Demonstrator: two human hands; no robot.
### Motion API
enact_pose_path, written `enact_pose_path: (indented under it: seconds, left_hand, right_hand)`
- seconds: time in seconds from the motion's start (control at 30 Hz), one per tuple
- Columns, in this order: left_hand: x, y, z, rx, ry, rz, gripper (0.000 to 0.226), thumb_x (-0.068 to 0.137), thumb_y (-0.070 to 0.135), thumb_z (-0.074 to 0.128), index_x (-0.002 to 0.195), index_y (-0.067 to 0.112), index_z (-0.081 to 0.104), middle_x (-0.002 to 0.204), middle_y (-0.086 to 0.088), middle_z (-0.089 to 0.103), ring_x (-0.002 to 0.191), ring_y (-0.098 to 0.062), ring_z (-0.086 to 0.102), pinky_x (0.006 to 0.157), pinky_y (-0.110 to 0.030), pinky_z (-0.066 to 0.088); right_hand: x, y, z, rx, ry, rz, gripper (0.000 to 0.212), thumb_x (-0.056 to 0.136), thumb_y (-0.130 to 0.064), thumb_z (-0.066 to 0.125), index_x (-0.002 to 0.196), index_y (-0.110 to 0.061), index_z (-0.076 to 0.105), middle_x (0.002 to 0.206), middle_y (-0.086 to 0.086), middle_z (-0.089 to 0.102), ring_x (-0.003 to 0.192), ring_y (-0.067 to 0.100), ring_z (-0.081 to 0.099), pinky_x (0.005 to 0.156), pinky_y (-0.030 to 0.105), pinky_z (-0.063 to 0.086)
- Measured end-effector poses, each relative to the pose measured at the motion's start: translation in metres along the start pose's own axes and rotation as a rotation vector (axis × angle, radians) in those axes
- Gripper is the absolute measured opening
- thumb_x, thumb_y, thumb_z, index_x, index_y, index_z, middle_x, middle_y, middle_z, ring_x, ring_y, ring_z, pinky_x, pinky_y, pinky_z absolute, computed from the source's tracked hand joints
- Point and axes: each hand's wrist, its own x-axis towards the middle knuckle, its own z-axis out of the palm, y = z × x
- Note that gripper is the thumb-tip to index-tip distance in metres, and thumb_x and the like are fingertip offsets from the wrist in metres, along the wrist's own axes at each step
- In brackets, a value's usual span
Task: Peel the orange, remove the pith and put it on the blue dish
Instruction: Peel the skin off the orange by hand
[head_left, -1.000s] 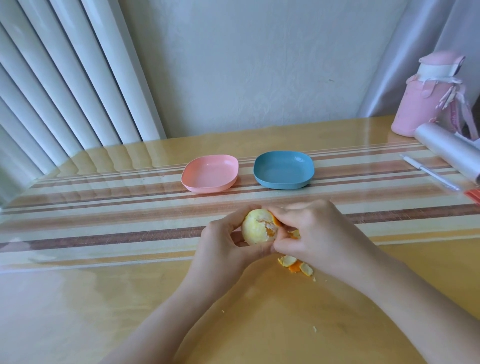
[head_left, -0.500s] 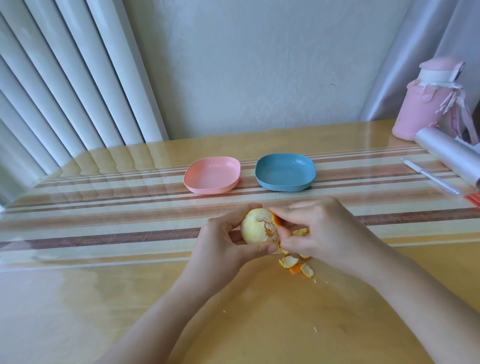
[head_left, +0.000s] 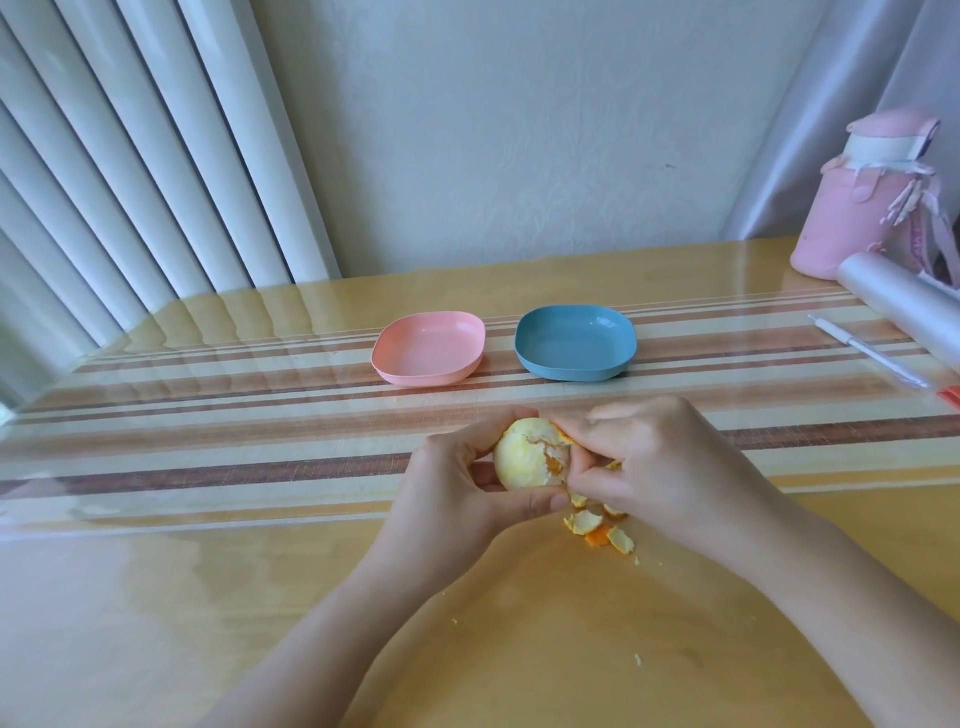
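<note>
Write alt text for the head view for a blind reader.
A left hand and right hand grip a mostly peeled, pith-covered orange above a wooden table, peel scraps beneath. Beyond sit a rounded pink dish and a rounded blue dish.

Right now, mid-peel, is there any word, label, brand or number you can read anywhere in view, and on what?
No text can be read.
The pink bottle has a white band under its lid, but no letters show on it.
The white pen is too small to show any print.
The blue dish and the pink dish are plain.
</note>
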Motion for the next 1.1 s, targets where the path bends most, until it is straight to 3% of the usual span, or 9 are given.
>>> enact_pose_path:
  seconds: [0.1, 0.23, 0.33, 0.5, 0.67, 0.83, 0.97, 1.03, 1.1]
  left_hand:
    - [0.001, 0.000, -0.001, 0.013, 0.009, 0.002, 0.053, 0.057, 0.029, 0.084, 0.106, 0.032, 0.067, 0.096, 0.007, 0.076, 0.090, -0.009, 0.072, 0.081, -0.023, 0.057]
    - [0.004, -0.002, -0.005, 0.024, -0.002, -0.002, 0.057, 0.056, 0.029, 0.084, 0.111, 0.029, 0.066, 0.098, 0.007, 0.075, 0.092, -0.009, 0.071, 0.085, -0.028, 0.057]
    - [0.003, -0.002, -0.006, 0.035, -0.022, 0.012, 0.061, 0.057, 0.031, 0.084, 0.116, 0.027, 0.066, 0.099, 0.006, 0.075, 0.093, -0.010, 0.071, 0.086, -0.029, 0.057]
    - [0.004, -0.002, -0.005, 0.023, -0.014, 0.018, 0.060, 0.057, 0.031, 0.084, 0.113, 0.031, 0.064, 0.099, 0.008, 0.075, 0.092, -0.008, 0.071, 0.084, -0.026, 0.057]
    - [0.003, 0.000, -0.006, -0.051, -0.062, 0.028, 0.061, 0.059, 0.021, 0.084, 0.117, 0.024, 0.064, 0.102, 0.004, 0.074, 0.095, -0.013, 0.071, 0.082, -0.026, 0.057]
    - [0.006, 0.000, -0.010, -0.186, -0.136, 0.025, 0.060, 0.066, -0.001, 0.080, 0.119, 0.020, 0.061, 0.108, -0.001, 0.070, 0.098, -0.020, 0.070, 0.081, -0.030, 0.057]
    - [0.007, -0.005, -0.008, -0.195, -0.154, 0.033, 0.061, 0.069, -0.010, 0.077, 0.118, 0.021, 0.058, 0.116, -0.001, 0.064, 0.098, -0.020, 0.068, 0.081, -0.031, 0.056]
    - [0.007, -0.008, -0.008, -0.207, -0.119, 0.030, 0.059, 0.066, -0.005, 0.075, 0.114, 0.025, 0.058, 0.117, -0.001, 0.063, 0.096, -0.020, 0.067, 0.082, -0.033, 0.056]
    - [0.008, -0.009, -0.008, -0.205, -0.084, 0.042, 0.056, 0.066, -0.002, 0.072, 0.110, 0.029, 0.057, 0.116, -0.004, 0.063, 0.095, -0.028, 0.066, 0.082, -0.036, 0.056]
  right_hand:
    - [0.001, 0.001, 0.000, 0.011, -0.021, 0.002, 0.027, 0.077, -0.007, 0.051, 0.085, -0.006, 0.077, 0.054, -0.011, 0.033, 0.050, 0.007, 0.030, 0.051, 0.013, 0.027]
    - [-0.003, 0.004, -0.003, 0.194, -0.037, 0.068, 0.032, 0.082, -0.012, 0.058, 0.110, -0.012, 0.072, 0.061, -0.005, 0.065, 0.055, 0.010, 0.056, 0.055, 0.019, 0.045]
    - [-0.002, 0.003, -0.005, 0.205, -0.016, 0.077, 0.032, 0.079, -0.010, 0.060, 0.108, -0.011, 0.073, 0.065, -0.008, 0.067, 0.058, 0.005, 0.056, 0.060, 0.006, 0.043]
    - [-0.002, -0.001, -0.002, 0.126, 0.053, 0.083, 0.026, 0.076, -0.006, 0.061, 0.096, -0.008, 0.077, 0.058, -0.010, 0.060, 0.050, 0.002, 0.050, 0.056, 0.007, 0.042]
    - [-0.002, 0.000, -0.005, 0.188, 0.152, 0.208, 0.016, 0.078, -0.010, 0.062, 0.072, -0.009, 0.077, 0.052, 0.000, 0.062, 0.053, 0.016, 0.056, 0.048, 0.023, 0.045]
    - [0.001, -0.003, -0.006, 0.498, 0.213, 0.496, 0.017, 0.083, -0.016, 0.061, 0.084, -0.021, 0.077, 0.066, -0.006, 0.072, 0.060, 0.005, 0.068, 0.059, 0.028, 0.056]
    - [0.000, 0.006, -0.003, 0.497, 0.172, 0.561, 0.021, 0.095, -0.017, 0.054, 0.097, -0.019, 0.074, 0.074, -0.003, 0.072, 0.070, 0.005, 0.069, 0.071, 0.037, 0.058]
    - [-0.001, 0.008, -0.002, 0.400, 0.107, 0.518, 0.027, 0.099, -0.027, 0.047, 0.110, -0.021, 0.071, 0.087, -0.003, 0.073, 0.084, 0.006, 0.067, 0.078, 0.028, 0.054]
    - [0.001, 0.006, -0.004, 0.334, 0.057, 0.483, 0.040, 0.096, -0.043, 0.041, 0.122, -0.024, 0.065, 0.107, -0.012, 0.069, 0.096, -0.003, 0.061, 0.082, 0.010, 0.046]
